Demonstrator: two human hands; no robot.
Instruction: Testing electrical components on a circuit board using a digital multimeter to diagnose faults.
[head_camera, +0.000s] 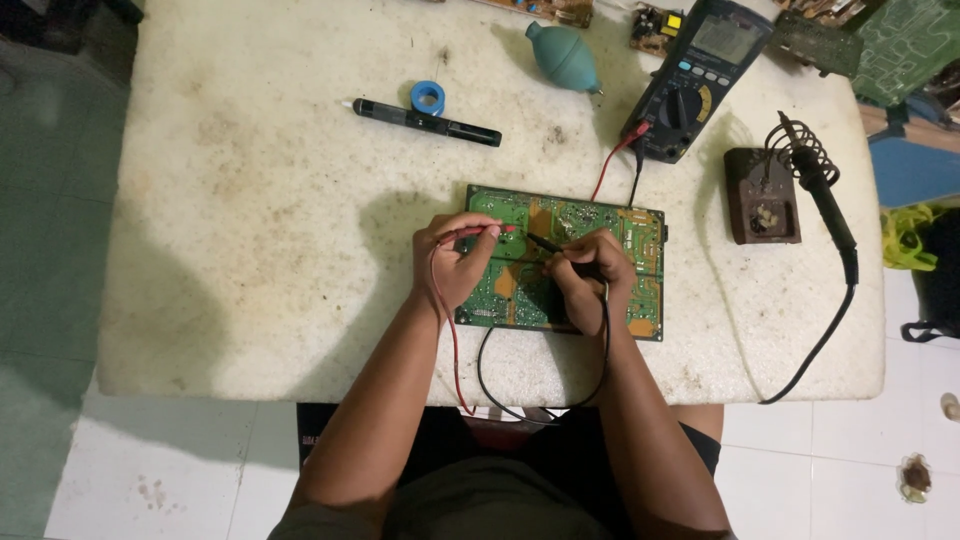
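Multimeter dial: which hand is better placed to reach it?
Probably the right hand: it holds the black probe on the circuit board, nearer the multimeter at upper right. The left hand holds the red probe, farther away.

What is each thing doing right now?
Left hand: gripping red probe, tip on flat green circuit board.
Right hand: gripping black probe, tip on board.
Dark multimeter: leads plugged in.
Black soldering iron: parked in coiled stand.

Electronics repair bench: multimeter, soldering iron on stand, circuit board, stained worktable.
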